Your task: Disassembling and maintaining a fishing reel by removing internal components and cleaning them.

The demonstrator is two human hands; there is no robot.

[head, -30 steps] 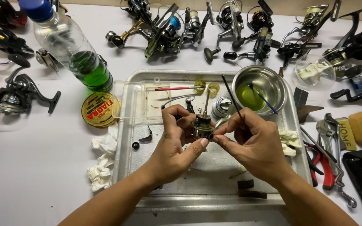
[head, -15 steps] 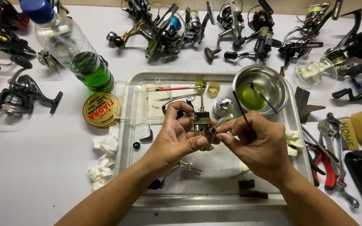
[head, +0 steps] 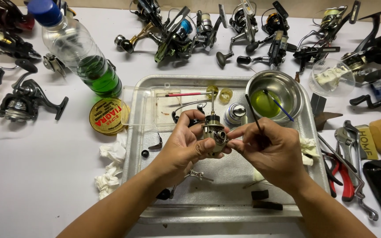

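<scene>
Over a metal tray (head: 225, 210), my left hand (head: 184, 147) grips a small fishing reel body (head: 214, 135) with its shaft pointing up. My right hand (head: 270, 152) touches the reel's side with its fingertips and holds a thin black stick (head: 253, 117) that points up and away. A steel bowl (head: 273, 94) with green liquid and a blue stick stands at the tray's back right. A silver spool (head: 234, 114) lies just behind the reel.
A plastic bottle (head: 82, 57) with green liquid and a round yellow tin (head: 108, 115) lie left of the tray. Several fishing reels (head: 186, 31) line the back and left. Pliers and wrenches (head: 347, 165) lie at right. Crumpled tissue (head: 109, 169) sits beside the tray.
Both hands have shifted slightly nearer with the reel body, and the black stick leans more to the left. A small metal part now shows on the tray under my left wrist.
</scene>
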